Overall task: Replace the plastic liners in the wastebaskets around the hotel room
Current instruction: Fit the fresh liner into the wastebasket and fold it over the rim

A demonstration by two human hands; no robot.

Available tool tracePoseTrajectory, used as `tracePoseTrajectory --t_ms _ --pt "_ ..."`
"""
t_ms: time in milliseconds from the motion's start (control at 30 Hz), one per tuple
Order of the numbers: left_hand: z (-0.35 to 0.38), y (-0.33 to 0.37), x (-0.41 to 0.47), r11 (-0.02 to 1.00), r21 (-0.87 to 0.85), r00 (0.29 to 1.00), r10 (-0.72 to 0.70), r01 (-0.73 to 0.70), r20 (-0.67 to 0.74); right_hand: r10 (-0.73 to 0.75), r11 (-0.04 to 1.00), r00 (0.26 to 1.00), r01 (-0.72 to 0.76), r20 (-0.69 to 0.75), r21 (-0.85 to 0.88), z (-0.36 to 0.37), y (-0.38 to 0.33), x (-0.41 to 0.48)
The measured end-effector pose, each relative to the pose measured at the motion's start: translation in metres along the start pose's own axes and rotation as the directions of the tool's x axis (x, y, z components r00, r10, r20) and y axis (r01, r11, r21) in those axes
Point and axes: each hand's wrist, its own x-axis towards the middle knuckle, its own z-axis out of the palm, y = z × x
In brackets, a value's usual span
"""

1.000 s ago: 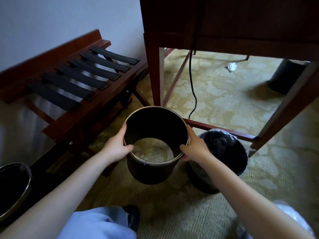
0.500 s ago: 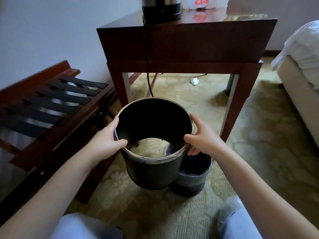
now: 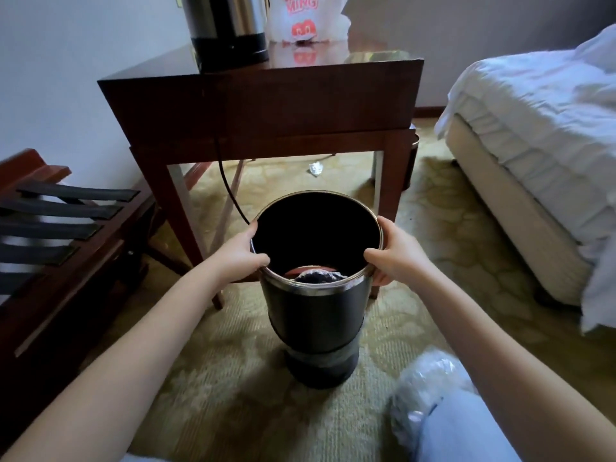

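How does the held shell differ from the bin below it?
The shell is held raised by the left hand and right hand at its rim; the bin stands on the carpet. The shell is bare inside; the bin has a liner. Both are dark and round.

The floor is yellow carpet [image 3: 233, 378]. Right under the left hand [image 3: 238, 258] and the right hand [image 3: 396, 258], below the black bin [image 3: 313, 315] they hold, a lower bin [image 3: 321, 368] stands on it. Past the hands lies a ball of paper [image 3: 315, 169]. Nearer than the right hand lies crinkly clear plastic [image 3: 430, 378].

Past the hands stands a brown table [image 3: 260, 105]. On it are a shiny pot [image 3: 226, 28] and a white bag [image 3: 305, 18].

Right of the right hand is a bed [image 3: 500, 201] with white covers [image 3: 540, 128]. Left of the left hand is a wooden rack [image 3: 66, 268].
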Motion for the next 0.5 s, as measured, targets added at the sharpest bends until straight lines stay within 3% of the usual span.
tracePoseTrajectory --t_ms 500 --pt "0.023 -0.04 0.054 0.998 -0.063 0.997 -0.015 0.02 0.074 0.107 0.993 0.994 -0.108 -0.028 -0.055 0.034 0.028 0.038"
